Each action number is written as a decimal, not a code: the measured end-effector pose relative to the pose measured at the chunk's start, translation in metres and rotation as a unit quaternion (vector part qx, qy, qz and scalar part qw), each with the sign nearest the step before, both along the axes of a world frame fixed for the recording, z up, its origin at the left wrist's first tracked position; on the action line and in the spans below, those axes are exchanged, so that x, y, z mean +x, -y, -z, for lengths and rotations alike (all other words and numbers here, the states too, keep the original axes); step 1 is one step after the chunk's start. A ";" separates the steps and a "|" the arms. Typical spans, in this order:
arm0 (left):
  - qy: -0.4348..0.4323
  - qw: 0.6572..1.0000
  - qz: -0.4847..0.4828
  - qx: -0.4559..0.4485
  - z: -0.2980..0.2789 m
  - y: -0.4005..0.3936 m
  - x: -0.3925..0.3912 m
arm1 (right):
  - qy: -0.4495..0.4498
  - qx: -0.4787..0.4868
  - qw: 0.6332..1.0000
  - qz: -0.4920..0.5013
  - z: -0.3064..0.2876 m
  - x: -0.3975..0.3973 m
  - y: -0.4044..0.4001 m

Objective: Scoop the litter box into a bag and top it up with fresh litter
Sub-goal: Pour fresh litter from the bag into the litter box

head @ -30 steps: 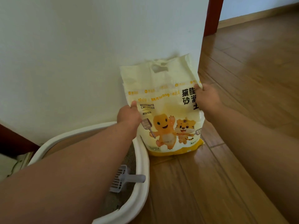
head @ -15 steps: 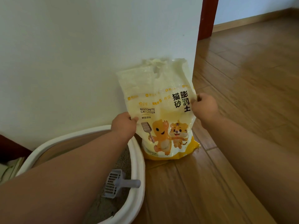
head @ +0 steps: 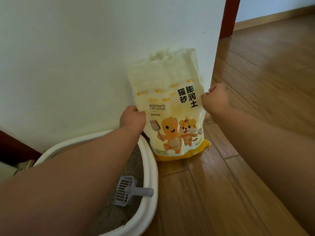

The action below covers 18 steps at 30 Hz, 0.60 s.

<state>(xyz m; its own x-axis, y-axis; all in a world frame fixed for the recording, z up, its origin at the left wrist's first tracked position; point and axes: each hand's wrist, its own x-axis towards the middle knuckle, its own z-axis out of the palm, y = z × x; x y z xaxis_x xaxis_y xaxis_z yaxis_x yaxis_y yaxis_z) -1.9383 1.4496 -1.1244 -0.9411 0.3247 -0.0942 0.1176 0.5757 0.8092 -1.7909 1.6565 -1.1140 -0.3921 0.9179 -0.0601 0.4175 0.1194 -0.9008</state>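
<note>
A pale yellow bag of bentonite cat litter (head: 170, 106) stands upright on the wooden floor against the white wall. My left hand (head: 132, 119) grips its left edge and my right hand (head: 215, 99) grips its right edge, both about halfway up. The bag's top is crumpled and folded back. To the lower left is the white litter box (head: 150, 167), with brownish litter inside. A grey slotted scoop (head: 127, 189) lies in it, handle resting toward the right rim. My left forearm hides much of the box.
The white wall (head: 85, 57) runs behind the bag and ends at a corner on the right. A dark red door frame (head: 229, 16) stands beyond it. Wooden floor (head: 255, 82) stretches to the right and front.
The bag's top, flat with its handle hole showing a second ago, has crumpled and folded back. Both hands have slid lower along the bag's edges.
</note>
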 end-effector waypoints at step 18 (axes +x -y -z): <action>-0.009 0.998 0.053 -0.021 -0.029 0.014 -0.009 | 0.096 -0.066 0.974 -0.193 -0.007 0.002 0.034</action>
<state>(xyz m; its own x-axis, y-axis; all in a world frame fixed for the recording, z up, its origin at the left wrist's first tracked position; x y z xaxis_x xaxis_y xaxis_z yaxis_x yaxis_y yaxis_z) -1.9478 1.4360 -1.0955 -0.9032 0.4189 -0.0936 0.1939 0.5927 0.7818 -1.7886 1.6225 -1.1070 -0.6768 0.6834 -0.2738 0.5265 0.1893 -0.8289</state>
